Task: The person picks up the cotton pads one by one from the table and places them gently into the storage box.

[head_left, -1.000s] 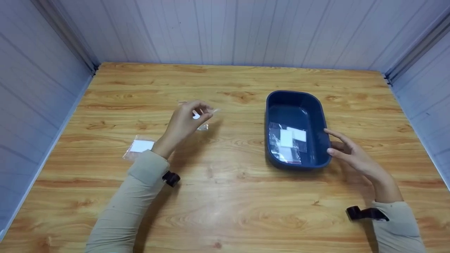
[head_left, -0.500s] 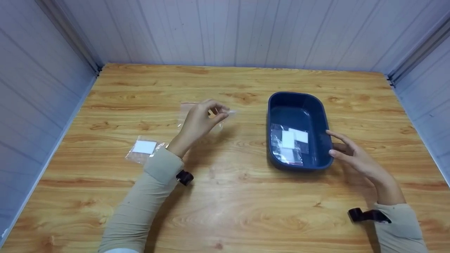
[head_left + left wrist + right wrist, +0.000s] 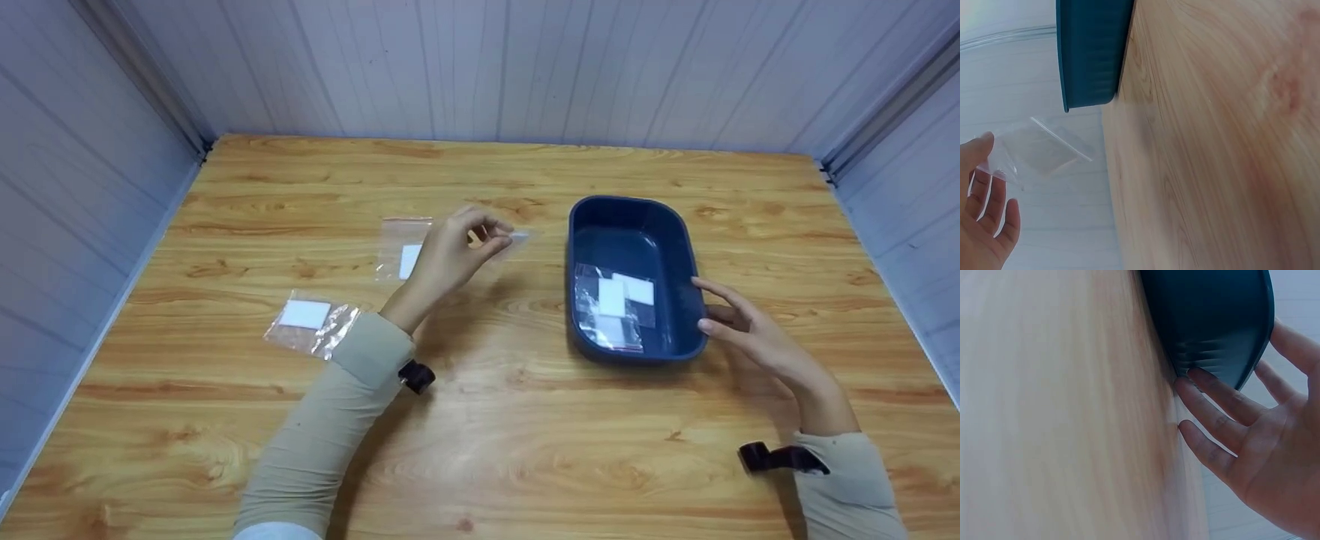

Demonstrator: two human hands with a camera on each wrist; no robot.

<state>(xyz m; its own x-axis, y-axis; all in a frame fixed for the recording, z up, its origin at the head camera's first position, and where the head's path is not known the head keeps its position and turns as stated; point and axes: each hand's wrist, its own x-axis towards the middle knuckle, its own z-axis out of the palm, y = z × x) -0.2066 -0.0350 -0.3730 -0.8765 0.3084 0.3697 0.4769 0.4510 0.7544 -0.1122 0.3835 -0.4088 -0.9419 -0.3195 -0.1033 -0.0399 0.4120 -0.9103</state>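
My left hand (image 3: 457,244) is above the table, to the left of the blue bin (image 3: 686,247). Between thumb and fingertips it pinches a small clear zip bag (image 3: 1044,146), which hangs in the air and looks see-through. Inside the bin, toward its near end, lie several clear bags with white rectangular pieces (image 3: 612,298). At the bin's right side is my right hand (image 3: 765,337), its thumb and a finger touching the rim. In the right wrist view its fingers (image 3: 1219,419) are spread and fairly straight against the bin's outer wall.
Two more clear zip bags with white pieces lie on the wooden table (image 3: 480,450): one bag (image 3: 391,251) partly behind my left hand, another bag (image 3: 304,315) by the left sleeve. Pale panel walls (image 3: 465,67) enclose the table's back and sides.
My left hand has moved right toward the bin, carrying the pinched bag. The bag behind it has come more into sight. My right hand and the bin stay in place.
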